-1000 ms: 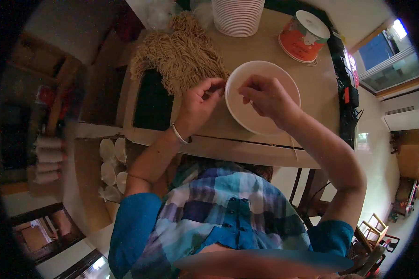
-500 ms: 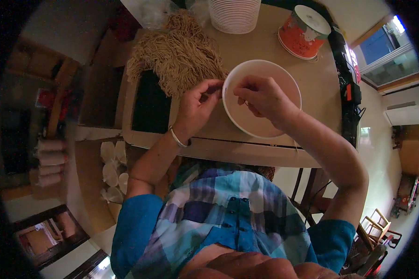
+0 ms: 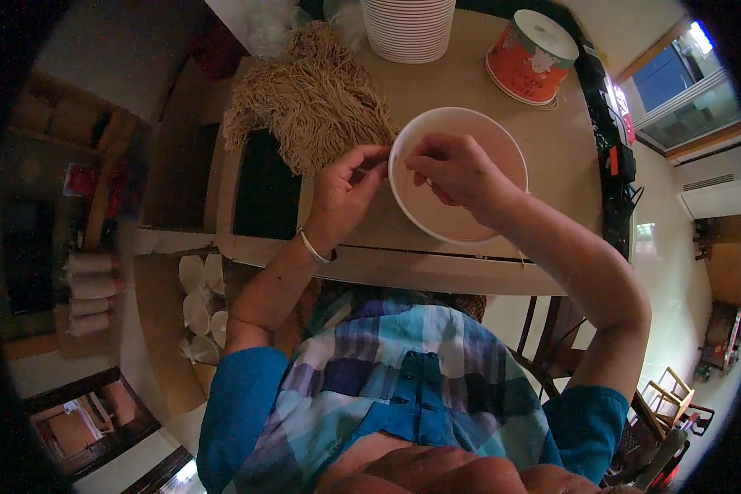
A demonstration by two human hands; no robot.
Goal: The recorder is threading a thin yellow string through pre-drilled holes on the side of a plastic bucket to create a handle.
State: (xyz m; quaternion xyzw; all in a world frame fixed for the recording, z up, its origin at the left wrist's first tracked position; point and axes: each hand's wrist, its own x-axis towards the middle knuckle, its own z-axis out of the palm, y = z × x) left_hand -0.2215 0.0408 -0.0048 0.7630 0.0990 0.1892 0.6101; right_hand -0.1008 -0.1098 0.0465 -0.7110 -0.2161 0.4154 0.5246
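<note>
- Brown tabletop point(image 3: 469, 90) fills the far half of my view, with its near edge running just past my hands.
- Far left lies a heap of tan noodles point(image 3: 313, 99), partly over a dark mat point(image 3: 263, 185).
- My left hand point(image 3: 346, 193) sits at the bowl's left rim, fingertips pinched on what looks like a few thin strands; it has crept slightly toward the bowl since a second ago.
- My white bowl point(image 3: 461, 177) rests near the table's middle and looks empty.
- My right hand point(image 3: 457, 169) hovers over the bowl, fingers curled and pinching; what it holds I cannot tell. It has hardly moved, so the work looks barely advanced.
- Beyond stand stacked white bowls point(image 3: 407, 29) and, right, an orange tub point(image 3: 531, 45); neither blocks my hands.
</note>
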